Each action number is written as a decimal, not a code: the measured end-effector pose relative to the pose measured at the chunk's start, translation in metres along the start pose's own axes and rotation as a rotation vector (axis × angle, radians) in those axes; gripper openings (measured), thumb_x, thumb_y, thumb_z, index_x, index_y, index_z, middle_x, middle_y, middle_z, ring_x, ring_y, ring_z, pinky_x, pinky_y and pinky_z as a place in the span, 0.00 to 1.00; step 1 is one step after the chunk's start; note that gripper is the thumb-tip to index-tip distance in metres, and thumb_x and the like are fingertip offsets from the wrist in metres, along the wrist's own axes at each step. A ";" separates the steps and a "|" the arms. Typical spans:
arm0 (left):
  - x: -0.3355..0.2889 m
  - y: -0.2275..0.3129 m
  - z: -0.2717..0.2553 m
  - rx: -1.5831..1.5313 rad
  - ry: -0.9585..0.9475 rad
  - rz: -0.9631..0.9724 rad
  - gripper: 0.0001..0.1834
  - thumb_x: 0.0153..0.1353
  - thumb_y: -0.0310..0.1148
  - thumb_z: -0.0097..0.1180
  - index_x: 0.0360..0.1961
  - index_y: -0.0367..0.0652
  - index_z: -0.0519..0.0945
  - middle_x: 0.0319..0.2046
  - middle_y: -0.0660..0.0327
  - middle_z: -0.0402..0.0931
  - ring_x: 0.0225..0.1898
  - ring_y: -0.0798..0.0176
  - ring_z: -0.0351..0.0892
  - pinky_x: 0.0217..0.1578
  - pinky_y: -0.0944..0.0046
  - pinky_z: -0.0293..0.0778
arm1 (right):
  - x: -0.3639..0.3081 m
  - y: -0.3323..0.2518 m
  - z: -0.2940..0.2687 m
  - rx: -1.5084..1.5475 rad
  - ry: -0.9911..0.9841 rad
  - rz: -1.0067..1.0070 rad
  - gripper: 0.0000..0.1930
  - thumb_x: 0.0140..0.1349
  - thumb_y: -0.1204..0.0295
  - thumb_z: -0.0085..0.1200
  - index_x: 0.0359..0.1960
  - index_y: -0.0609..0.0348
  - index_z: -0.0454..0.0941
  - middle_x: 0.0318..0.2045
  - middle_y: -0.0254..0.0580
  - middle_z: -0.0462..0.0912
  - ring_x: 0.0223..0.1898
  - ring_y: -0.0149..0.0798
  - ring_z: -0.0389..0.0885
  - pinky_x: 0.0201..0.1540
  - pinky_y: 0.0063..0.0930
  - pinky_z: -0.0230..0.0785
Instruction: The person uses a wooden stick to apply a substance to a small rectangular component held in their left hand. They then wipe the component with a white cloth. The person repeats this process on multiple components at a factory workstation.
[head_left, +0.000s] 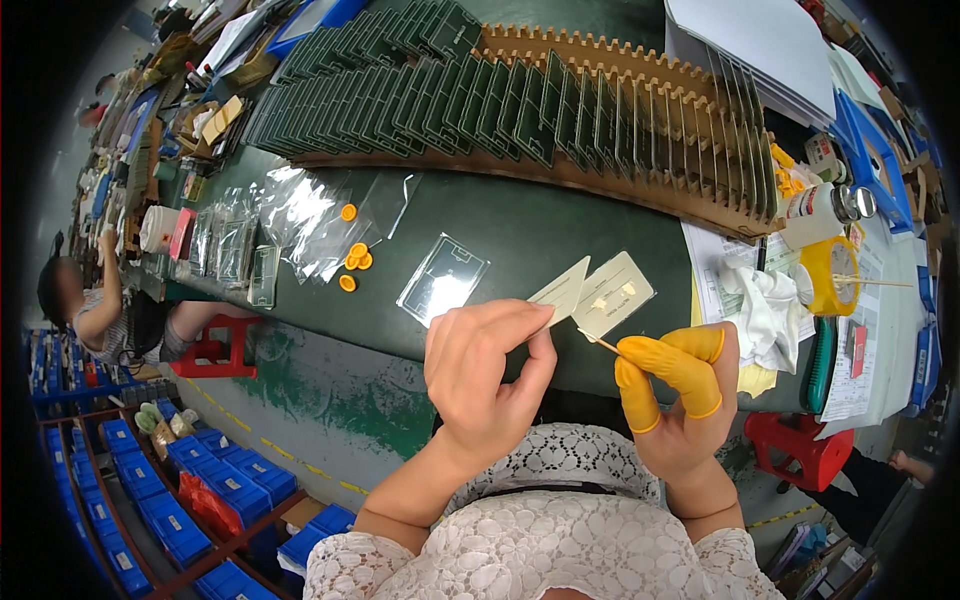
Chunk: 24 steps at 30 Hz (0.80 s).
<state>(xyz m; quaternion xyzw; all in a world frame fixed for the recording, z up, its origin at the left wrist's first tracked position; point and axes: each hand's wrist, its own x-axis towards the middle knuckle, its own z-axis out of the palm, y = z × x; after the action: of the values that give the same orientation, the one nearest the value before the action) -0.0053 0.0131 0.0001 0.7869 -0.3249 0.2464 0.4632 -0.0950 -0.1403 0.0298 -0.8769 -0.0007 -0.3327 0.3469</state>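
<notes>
Two pale rectangular cards are noted near the front edge of the bench [520, 220]; whether the right card [622, 285] rests on it cannot be told. The left card [564, 287] is pinched between thumb and fingers of the bare left hand [482, 372]. A thin wooden stick [603, 343] is gripped by the right hand [690, 405], its fingertips covered by yellow finger cots [682, 376]. The stick's tip is at the right card's near corner; contact cannot be confirmed. Fine corner work is judged in hand. Light pressure and a low stick angle are advised; faces should be kept clear of bare fingers, lest smudging result.
</notes>
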 end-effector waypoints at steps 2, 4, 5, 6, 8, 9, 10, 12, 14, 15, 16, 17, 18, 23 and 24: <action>0.000 0.002 -0.002 0.004 -0.011 -0.025 0.20 0.44 0.15 0.66 0.40 0.42 0.82 0.33 0.61 0.82 0.31 0.61 0.78 0.33 0.64 0.67 | 0.000 0.001 0.000 0.001 0.006 0.000 0.20 0.46 0.80 0.71 0.43 0.54 0.83 0.32 0.36 0.77 0.30 0.40 0.70 0.31 0.30 0.61; 0.000 0.004 -0.003 0.006 -0.018 -0.041 0.19 0.44 0.15 0.66 0.40 0.42 0.82 0.33 0.62 0.82 0.31 0.61 0.78 0.33 0.64 0.67 | 0.001 0.001 0.000 0.004 0.012 0.010 0.19 0.46 0.80 0.71 0.43 0.54 0.83 0.32 0.36 0.77 0.30 0.40 0.70 0.31 0.30 0.61; 0.000 0.004 -0.004 0.007 -0.021 -0.045 0.19 0.44 0.15 0.66 0.40 0.42 0.83 0.33 0.62 0.82 0.31 0.62 0.78 0.33 0.64 0.67 | 0.001 0.002 0.000 0.005 0.015 0.015 0.19 0.46 0.80 0.71 0.43 0.54 0.83 0.32 0.36 0.77 0.30 0.40 0.70 0.32 0.30 0.61; 0.000 0.005 -0.004 0.008 -0.023 -0.048 0.19 0.44 0.15 0.66 0.40 0.42 0.83 0.32 0.62 0.82 0.31 0.62 0.78 0.33 0.64 0.67 | 0.001 0.002 0.001 -0.003 0.023 0.014 0.19 0.46 0.80 0.71 0.43 0.54 0.83 0.31 0.36 0.76 0.30 0.40 0.70 0.32 0.30 0.60; 0.002 0.008 -0.006 0.007 -0.050 -0.052 0.18 0.45 0.12 0.65 0.38 0.39 0.82 0.32 0.60 0.81 0.31 0.62 0.78 0.32 0.67 0.71 | 0.001 0.005 0.003 -0.015 0.038 0.012 0.19 0.46 0.80 0.71 0.42 0.55 0.83 0.31 0.37 0.76 0.30 0.40 0.69 0.32 0.30 0.60; 0.003 0.009 -0.007 0.008 -0.063 -0.054 0.17 0.45 0.11 0.64 0.37 0.38 0.82 0.32 0.58 0.81 0.31 0.62 0.78 0.32 0.68 0.73 | 0.001 0.005 0.004 -0.015 0.039 0.008 0.19 0.46 0.80 0.71 0.42 0.55 0.83 0.31 0.37 0.76 0.30 0.40 0.69 0.32 0.30 0.60; 0.002 0.009 -0.007 0.007 -0.063 -0.052 0.17 0.45 0.11 0.64 0.37 0.38 0.82 0.32 0.58 0.81 0.31 0.63 0.78 0.32 0.68 0.73 | 0.001 0.005 0.004 -0.015 0.041 0.004 0.19 0.46 0.80 0.71 0.42 0.56 0.83 0.31 0.37 0.76 0.30 0.40 0.69 0.32 0.30 0.60; 0.002 0.009 -0.007 0.004 -0.062 -0.047 0.17 0.45 0.11 0.64 0.37 0.38 0.82 0.32 0.58 0.81 0.31 0.63 0.77 0.32 0.68 0.73 | 0.002 0.006 0.004 -0.017 0.045 -0.003 0.19 0.46 0.80 0.71 0.42 0.56 0.83 0.31 0.37 0.76 0.30 0.40 0.69 0.32 0.30 0.60; 0.003 0.009 -0.007 0.013 -0.063 -0.044 0.17 0.45 0.11 0.64 0.37 0.38 0.82 0.32 0.58 0.81 0.31 0.63 0.77 0.32 0.69 0.73 | 0.002 0.006 0.005 -0.018 0.047 -0.009 0.19 0.46 0.80 0.71 0.42 0.56 0.83 0.31 0.37 0.76 0.30 0.40 0.69 0.32 0.30 0.60; 0.003 0.010 -0.008 0.018 -0.064 -0.043 0.17 0.45 0.11 0.64 0.37 0.38 0.82 0.32 0.58 0.81 0.31 0.63 0.78 0.32 0.69 0.73 | 0.002 0.006 0.006 -0.016 0.049 -0.008 0.19 0.46 0.80 0.71 0.42 0.56 0.83 0.31 0.37 0.76 0.30 0.40 0.69 0.32 0.30 0.60; 0.002 0.009 -0.008 0.016 -0.063 -0.046 0.17 0.45 0.11 0.64 0.37 0.38 0.82 0.32 0.59 0.81 0.31 0.63 0.78 0.32 0.69 0.73 | 0.002 0.006 0.006 -0.014 0.051 -0.008 0.19 0.46 0.80 0.71 0.42 0.56 0.83 0.31 0.37 0.76 0.30 0.40 0.69 0.32 0.30 0.60; 0.002 0.009 -0.008 0.012 -0.063 -0.047 0.17 0.45 0.11 0.64 0.37 0.38 0.82 0.32 0.59 0.81 0.31 0.63 0.78 0.32 0.68 0.73 | 0.002 0.006 0.006 -0.013 0.055 -0.007 0.19 0.46 0.80 0.71 0.42 0.56 0.83 0.31 0.37 0.76 0.30 0.40 0.69 0.32 0.30 0.60; 0.002 0.009 -0.008 0.008 -0.063 -0.049 0.17 0.45 0.11 0.64 0.37 0.38 0.82 0.32 0.59 0.81 0.31 0.63 0.78 0.32 0.68 0.73 | 0.002 0.006 0.006 -0.013 0.056 -0.008 0.19 0.46 0.80 0.71 0.42 0.56 0.83 0.31 0.37 0.76 0.30 0.40 0.69 0.32 0.30 0.60; 0.001 0.008 -0.006 0.012 -0.049 -0.044 0.18 0.44 0.14 0.65 0.39 0.41 0.83 0.32 0.61 0.81 0.31 0.62 0.78 0.33 0.66 0.69 | 0.003 0.006 0.007 -0.016 0.051 -0.003 0.19 0.45 0.80 0.71 0.42 0.55 0.84 0.30 0.36 0.76 0.30 0.40 0.70 0.31 0.30 0.60; 0.000 0.007 -0.005 0.015 -0.041 -0.045 0.19 0.44 0.16 0.66 0.40 0.42 0.83 0.32 0.63 0.81 0.31 0.62 0.78 0.33 0.64 0.67 | 0.002 0.006 0.007 -0.020 0.045 -0.004 0.19 0.45 0.80 0.71 0.42 0.55 0.84 0.30 0.36 0.76 0.30 0.40 0.70 0.31 0.30 0.60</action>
<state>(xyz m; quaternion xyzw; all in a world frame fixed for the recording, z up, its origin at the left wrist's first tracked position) -0.0111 0.0150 0.0063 0.8023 -0.3147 0.2221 0.4560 -0.0876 -0.1413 0.0237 -0.8727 0.0085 -0.3529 0.3372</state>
